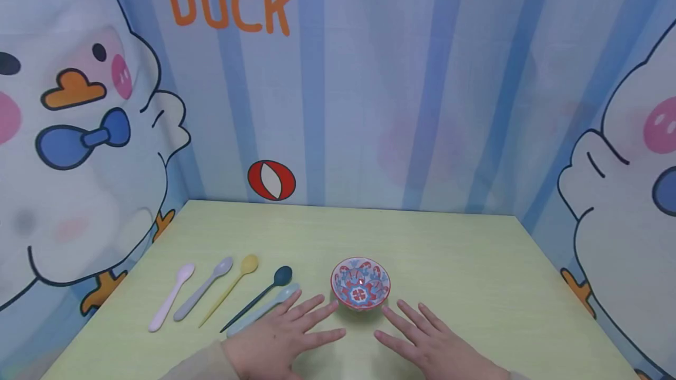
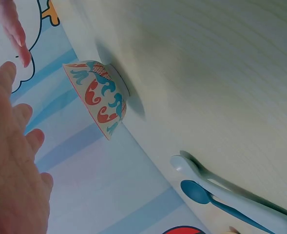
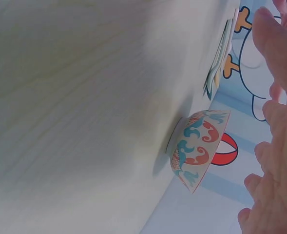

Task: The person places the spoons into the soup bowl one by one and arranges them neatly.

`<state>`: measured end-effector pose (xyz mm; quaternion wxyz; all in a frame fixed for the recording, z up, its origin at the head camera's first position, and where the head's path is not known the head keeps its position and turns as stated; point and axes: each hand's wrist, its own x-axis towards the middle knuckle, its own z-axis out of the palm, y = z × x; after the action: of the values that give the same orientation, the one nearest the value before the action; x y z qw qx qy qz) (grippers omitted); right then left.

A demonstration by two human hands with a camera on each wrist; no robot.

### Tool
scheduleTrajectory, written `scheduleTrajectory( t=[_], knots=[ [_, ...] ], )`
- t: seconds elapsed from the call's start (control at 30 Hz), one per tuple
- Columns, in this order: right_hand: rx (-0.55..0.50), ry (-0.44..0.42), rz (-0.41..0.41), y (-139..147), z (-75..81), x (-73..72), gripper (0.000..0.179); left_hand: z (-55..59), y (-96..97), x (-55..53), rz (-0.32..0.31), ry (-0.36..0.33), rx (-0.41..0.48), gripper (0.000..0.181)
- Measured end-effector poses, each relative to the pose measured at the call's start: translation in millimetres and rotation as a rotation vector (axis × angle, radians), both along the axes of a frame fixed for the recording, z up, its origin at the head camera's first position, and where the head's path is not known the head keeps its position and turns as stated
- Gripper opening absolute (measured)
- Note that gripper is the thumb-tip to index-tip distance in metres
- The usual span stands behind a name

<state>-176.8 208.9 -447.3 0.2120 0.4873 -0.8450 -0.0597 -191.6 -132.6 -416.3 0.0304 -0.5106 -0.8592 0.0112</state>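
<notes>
A small bowl (image 1: 361, 284) with a red and blue pattern stands upright on the pale table, in front of both hands. My left hand (image 1: 287, 333), fingers spread, hovers at the bowl's near left and overlaps the light blue spoon (image 1: 269, 305) in the head view. To the near right of the bowl is my right hand (image 1: 435, 342), its fingers also spread and holding nothing. Both wrist views show the bowl from the side, its foot on the tabletop; the left hand (image 2: 16, 161) and right hand (image 3: 279, 161) are apart from it.
Left of the bowl lies a row of spoons: pink (image 1: 172, 297), lavender (image 1: 203, 288), yellow (image 1: 229, 289) and dark teal (image 1: 257, 299), beside the light blue one. The table (image 1: 449, 251) ends at a curtain (image 1: 359, 104) printed with ducks at the back and sides.
</notes>
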Motion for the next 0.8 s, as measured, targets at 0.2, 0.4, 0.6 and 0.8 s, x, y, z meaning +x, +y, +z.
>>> scheduleTrajectory(
  t=[0.2,0.4,0.6,0.8],
  knots=[
    [-0.033,0.041,0.027,-0.1,-2.4,-2.5,0.082,2.5,0.7,-1.9,0.008,-0.037,0.003,0.075],
    [-0.003,-0.091,-0.061,0.0,2.9,-1.9,0.084,3.7,-0.1,-3.7,0.013,-0.003,0.003,0.074],
    [-0.075,-0.193,-0.129,-2.8,8.3,-5.4,0.083,1.1,-3.5,-4.7,0.066,-0.056,0.058,0.073],
    [-0.325,-0.361,-0.314,-8.2,3.6,-19.1,0.083,-7.2,-10.6,-4.8,0.257,-0.221,0.180,0.073]
  ],
)
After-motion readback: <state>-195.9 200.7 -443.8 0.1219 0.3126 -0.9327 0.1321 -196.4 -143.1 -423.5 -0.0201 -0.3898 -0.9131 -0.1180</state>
